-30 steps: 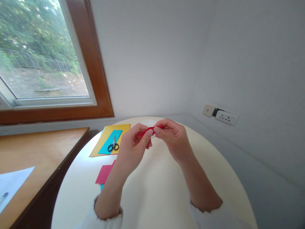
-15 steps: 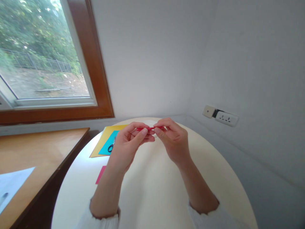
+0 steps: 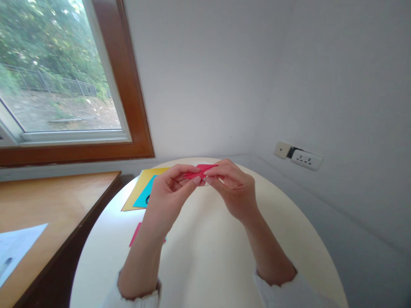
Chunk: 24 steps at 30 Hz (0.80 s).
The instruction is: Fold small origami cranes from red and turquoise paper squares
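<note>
Above the round cream table [image 3: 208,256] my left hand [image 3: 170,194] and my right hand [image 3: 233,188] meet fingertip to fingertip. Both pinch a small folded piece of red paper [image 3: 201,170] held in the air between them. The paper's flat red face shows above my fingers. My left hand hides most of the scissors [image 3: 147,199] that lie on a blue sheet [image 3: 144,197], which rests on a yellow sheet [image 3: 139,190] at the table's far left.
A pink paper piece [image 3: 135,235] lies on the table under my left forearm. A wooden desk [image 3: 48,205] with a white sheet [image 3: 16,250] stands to the left under the window. A wall socket [image 3: 303,158] sits at the right.
The red paper has turned from edge-on to showing its flat face, and my hands have shifted slightly nearer each other. My left hand now covers most of the scissors.
</note>
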### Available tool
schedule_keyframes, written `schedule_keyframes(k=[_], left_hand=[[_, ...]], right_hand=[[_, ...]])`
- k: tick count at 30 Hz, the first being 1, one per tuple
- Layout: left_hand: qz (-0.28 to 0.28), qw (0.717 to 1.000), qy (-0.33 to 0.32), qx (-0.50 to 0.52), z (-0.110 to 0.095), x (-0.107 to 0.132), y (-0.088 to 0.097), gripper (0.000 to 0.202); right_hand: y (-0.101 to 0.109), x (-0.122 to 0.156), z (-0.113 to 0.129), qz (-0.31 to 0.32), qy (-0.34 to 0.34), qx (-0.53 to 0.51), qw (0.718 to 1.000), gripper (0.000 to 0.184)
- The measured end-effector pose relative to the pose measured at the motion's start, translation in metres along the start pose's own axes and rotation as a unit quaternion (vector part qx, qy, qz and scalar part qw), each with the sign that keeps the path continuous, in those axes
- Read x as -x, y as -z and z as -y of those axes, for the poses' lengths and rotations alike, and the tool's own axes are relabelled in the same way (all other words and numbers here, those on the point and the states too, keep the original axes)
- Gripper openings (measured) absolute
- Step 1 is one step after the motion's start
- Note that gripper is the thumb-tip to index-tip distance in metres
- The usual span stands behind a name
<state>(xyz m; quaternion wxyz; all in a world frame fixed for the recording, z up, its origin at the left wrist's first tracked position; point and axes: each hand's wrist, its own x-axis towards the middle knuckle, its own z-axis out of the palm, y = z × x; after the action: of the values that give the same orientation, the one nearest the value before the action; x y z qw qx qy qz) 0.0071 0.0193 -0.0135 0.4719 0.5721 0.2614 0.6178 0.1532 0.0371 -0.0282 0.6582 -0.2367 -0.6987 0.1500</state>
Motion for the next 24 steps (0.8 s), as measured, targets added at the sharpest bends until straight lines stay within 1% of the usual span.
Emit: schedule_keyframes(k=[5, 10, 13, 17, 22, 24], left_hand=[[-0.004, 1.0, -0.007, -0.01, 0.0, 0.0, -0.001, 0.004], [-0.028, 0.998, -0.014, -0.059, -0.002, -0.001, -0.005, 0.003], [-0.04, 0.996, -0.017, -0.074, -0.003, -0.001, -0.007, 0.004], [-0.046, 0.995, -0.023, -0.081, -0.004, 0.0, -0.008, 0.004], [-0.031, 0.995, -0.027, -0.092, -0.007, 0.002, -0.01, 0.01], [-0.036, 0.994, -0.027, -0.099, -0.007, 0.002, -0.011, 0.01]], right_hand=[[0.001, 0.0, 0.002, 0.011, 0.03, 0.043, 0.999, 0.015], [0.002, -0.002, 0.003, 0.035, 0.072, 0.091, 0.993, 0.017], [0.002, -0.002, 0.002, 0.045, 0.084, 0.109, 0.989, 0.017], [0.001, -0.002, 0.004, 0.041, 0.067, 0.099, 0.992, 0.014], [0.0, -0.001, 0.007, 0.021, 0.015, 0.06, 0.998, 0.01], [0.0, -0.001, 0.009, 0.016, -0.003, 0.056, 0.998, 0.009]])
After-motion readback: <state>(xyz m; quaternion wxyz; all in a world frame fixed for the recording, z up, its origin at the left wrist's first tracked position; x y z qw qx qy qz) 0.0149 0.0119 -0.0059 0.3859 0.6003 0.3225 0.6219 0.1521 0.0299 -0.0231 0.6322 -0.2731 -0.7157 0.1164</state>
